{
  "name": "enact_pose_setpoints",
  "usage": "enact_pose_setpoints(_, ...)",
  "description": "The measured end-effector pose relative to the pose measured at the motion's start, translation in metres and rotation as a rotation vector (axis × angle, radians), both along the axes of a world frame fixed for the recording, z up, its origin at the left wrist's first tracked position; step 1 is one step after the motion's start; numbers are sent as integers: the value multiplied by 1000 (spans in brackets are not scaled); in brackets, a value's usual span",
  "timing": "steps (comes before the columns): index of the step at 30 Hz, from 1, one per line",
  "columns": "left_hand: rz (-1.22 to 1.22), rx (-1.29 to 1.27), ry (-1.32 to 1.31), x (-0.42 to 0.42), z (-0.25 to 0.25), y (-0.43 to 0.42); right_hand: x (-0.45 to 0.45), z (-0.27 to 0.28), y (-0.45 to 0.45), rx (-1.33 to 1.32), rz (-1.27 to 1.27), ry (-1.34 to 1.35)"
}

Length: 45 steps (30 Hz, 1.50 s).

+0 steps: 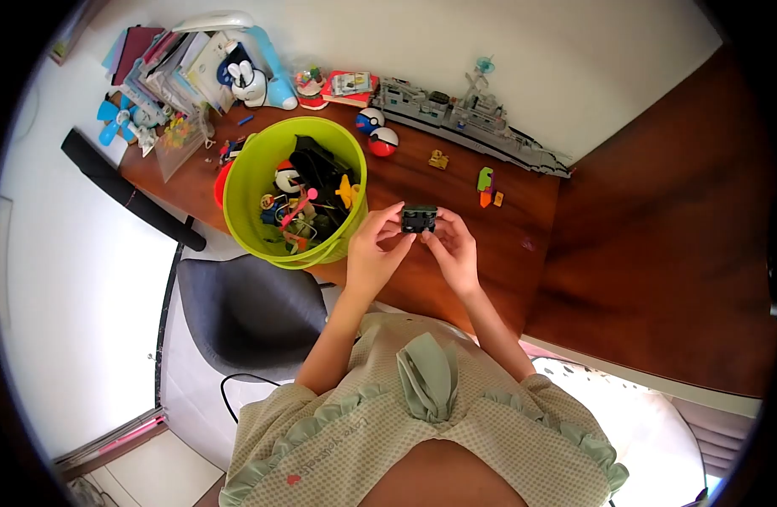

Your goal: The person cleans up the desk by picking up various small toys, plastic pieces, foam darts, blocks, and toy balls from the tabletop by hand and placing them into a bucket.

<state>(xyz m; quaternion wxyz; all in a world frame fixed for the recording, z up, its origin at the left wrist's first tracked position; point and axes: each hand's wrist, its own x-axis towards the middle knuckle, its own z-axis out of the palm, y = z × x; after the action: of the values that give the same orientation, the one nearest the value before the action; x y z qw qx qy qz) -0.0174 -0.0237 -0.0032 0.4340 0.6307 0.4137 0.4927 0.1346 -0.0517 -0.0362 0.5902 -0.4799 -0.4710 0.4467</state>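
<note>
Black piece (pixel 419 220), details indistinct, held in pinching grip by left hand (pixel 375 253) and right hand (pixel 456 253).

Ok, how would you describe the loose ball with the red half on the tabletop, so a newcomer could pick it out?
Start at the big lime-green bucket. Just beyond its right side in the picture, by the left end of the grey model ship, sit two small balls. It's the red-and-white ball, nearer the person than its blue-and-white neighbour.
</note>
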Motion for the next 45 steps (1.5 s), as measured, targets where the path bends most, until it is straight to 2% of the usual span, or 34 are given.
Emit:
enact_pose_setpoints(2, 74, 73, 30, -7, 8, -1, -8, 7, 1, 1, 31, -18)
enact_pose_setpoints(5, 97, 6, 17, -22, 6, 0, -23, 15, 4, 35, 54, -22)
enact_pose_setpoints(9, 90, -107, -170, -35, 18, -3, -38, 21, 10, 25, 82, 10)
enact_pose_setpoints(12, 129, 30, -27, -48, 40, -5, -49, 34, 13, 39, 120, 62)
enact_pose_setpoints(17, 131, 33, 12, -68, 59, 4, -66, 51, 25, 94, 153, 54)
enact_pose_setpoints(26, 180, -68, -111, -116, 45, 26, -101, 51, 49, 148, 229, -209)
enact_pose_setpoints(31, 163, -97, -133, -142, 40, 40, -120, 66, 64, 196, 226, -442)
enact_pose_setpoints(37, 218, -114, 33, -170, 39, 55, -143, 65, 79, 196, 208, -566)
enact_pose_setpoints(40, 268, 44, 264, -182, 39, 61, -154, 68, 83, 173, 201, -652)
enact_pose_setpoints(45, 282, 164, 429, -198, 39, 69, -168, 61, 89, 198, 163, -748)
